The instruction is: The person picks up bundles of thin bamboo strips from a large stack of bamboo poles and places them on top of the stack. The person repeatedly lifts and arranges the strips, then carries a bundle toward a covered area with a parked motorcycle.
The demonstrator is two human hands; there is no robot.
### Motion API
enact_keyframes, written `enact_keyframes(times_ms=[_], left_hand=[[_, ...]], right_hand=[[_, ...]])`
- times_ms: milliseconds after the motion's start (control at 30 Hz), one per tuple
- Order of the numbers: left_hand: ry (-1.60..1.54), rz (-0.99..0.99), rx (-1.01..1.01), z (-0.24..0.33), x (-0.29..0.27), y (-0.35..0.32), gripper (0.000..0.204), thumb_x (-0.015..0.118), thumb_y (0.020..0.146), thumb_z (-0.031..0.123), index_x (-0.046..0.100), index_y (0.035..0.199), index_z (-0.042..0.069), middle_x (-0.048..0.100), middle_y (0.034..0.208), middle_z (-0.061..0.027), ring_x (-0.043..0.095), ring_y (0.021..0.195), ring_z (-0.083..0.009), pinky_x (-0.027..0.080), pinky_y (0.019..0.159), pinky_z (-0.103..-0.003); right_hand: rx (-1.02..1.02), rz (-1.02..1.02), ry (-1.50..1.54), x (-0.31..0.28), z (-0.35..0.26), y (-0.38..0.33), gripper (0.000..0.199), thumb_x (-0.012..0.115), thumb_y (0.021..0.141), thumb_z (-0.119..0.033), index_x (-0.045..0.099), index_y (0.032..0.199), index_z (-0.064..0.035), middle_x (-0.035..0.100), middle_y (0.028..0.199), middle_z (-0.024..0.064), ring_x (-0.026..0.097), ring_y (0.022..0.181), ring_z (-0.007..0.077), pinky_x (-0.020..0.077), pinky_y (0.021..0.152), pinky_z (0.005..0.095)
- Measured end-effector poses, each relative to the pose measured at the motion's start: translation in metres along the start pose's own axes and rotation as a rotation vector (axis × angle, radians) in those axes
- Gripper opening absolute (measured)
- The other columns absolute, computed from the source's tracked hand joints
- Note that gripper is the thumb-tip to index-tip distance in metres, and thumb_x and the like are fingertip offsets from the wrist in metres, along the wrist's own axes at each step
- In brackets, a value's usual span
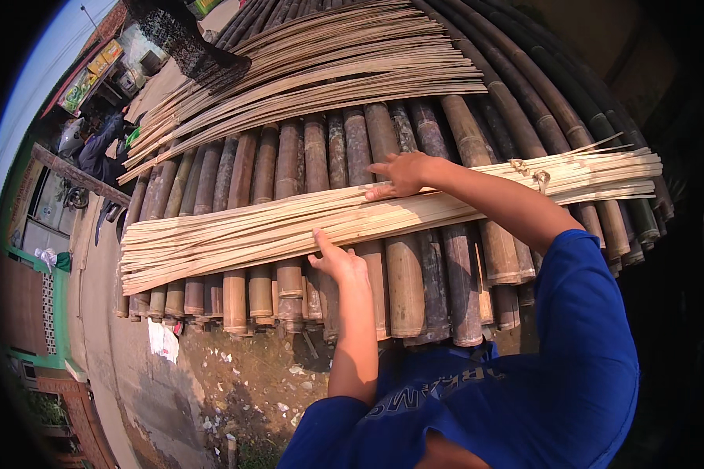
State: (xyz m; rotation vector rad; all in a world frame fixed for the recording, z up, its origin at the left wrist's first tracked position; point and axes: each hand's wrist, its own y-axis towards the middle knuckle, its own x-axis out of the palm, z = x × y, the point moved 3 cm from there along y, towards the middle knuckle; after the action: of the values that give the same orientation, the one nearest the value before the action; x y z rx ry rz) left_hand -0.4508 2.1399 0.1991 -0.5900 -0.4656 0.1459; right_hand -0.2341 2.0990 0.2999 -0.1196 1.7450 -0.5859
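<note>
Fingers astride pale strip bundle

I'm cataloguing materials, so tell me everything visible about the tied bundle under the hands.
The bundle is made of long, thin, pale strips that look like split bamboo or wood. A twisted, straw-coloured tie binds it near its right end; the left end spreads wider and flatter, with uneven tips. It lies crosswise on a row of brownish poles. The open right hand rests on its far side; the open left hand meets its near edge.
</note>
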Motion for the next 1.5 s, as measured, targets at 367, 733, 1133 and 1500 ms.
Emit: enact_keyframes(times_ms=[367, 733, 1133, 1500], left_hand=[[0.281, 0.047, 0.472, 0.085, -0.039, 0.073, 0.121, 0.085, 0.086, 0.029, -0.007, 0.164, 0.013, 0.020, 0.159, -0.0293, 0.049, 0.132, -0.0360, 0.050, 0.109, -0.051], [-0.385, -0.217, 0.420, 0.135, -0.031, 0.093, 0.084, 0.063, 0.100, 0.053, 0.030, 0.160, 0.004, 0.043, 0.158, -0.0151, 0.044, 0.144, -0.0310, 0.041, 0.119, -0.049], [-0.619, -0.387, 0.652, 0.239, 0.014, -0.012, 0.069, 0.065, 0.102, 0.030, 0.031, 0.157, 0.005, 0.051, 0.148, -0.0170, 0.058, 0.128, -0.0269, 0.053, 0.105, -0.043], [-0.416, -0.364, 0.770, 0.294, 0.122, 0.072, 0.108, 0.068, 0.094, 0.009, -0.016, 0.162, 0.004, 0.034, 0.156, -0.0210, 0.048, 0.134, -0.0305, 0.048, 0.109, -0.043]], right_hand=[[-0.012, 0.446, -0.124, 0.041, 0.000, -0.077, 0.107, 0.051, 0.081, -0.089, 0.042, 0.158, -0.0164, 0.033, 0.162, 0.0289, 0.028, 0.153, 0.0442, 0.0198, 0.126, 0.0585], [-0.090, 0.635, -0.261, -0.003, -0.002, -0.185, 0.057, 0.090, 0.055, -0.026, 0.061, 0.101, -0.0092, 0.058, 0.100, 0.0093, 0.063, 0.093, 0.0303, 0.0495, 0.082, 0.0434], [-0.033, 0.740, -0.152, -0.072, 0.011, -0.232, 0.053, 0.088, 0.055, -0.020, 0.061, 0.099, -0.0042, 0.062, 0.087, 0.0119, 0.063, 0.070, 0.0347, 0.0468, 0.063, 0.0447], [-0.050, 0.773, -0.033, -0.124, 0.037, -0.128, 0.044, 0.075, 0.057, -0.017, 0.053, 0.092, 0.0000, 0.061, 0.086, 0.0208, 0.063, 0.079, 0.0454, 0.0493, 0.069, 0.0518]])
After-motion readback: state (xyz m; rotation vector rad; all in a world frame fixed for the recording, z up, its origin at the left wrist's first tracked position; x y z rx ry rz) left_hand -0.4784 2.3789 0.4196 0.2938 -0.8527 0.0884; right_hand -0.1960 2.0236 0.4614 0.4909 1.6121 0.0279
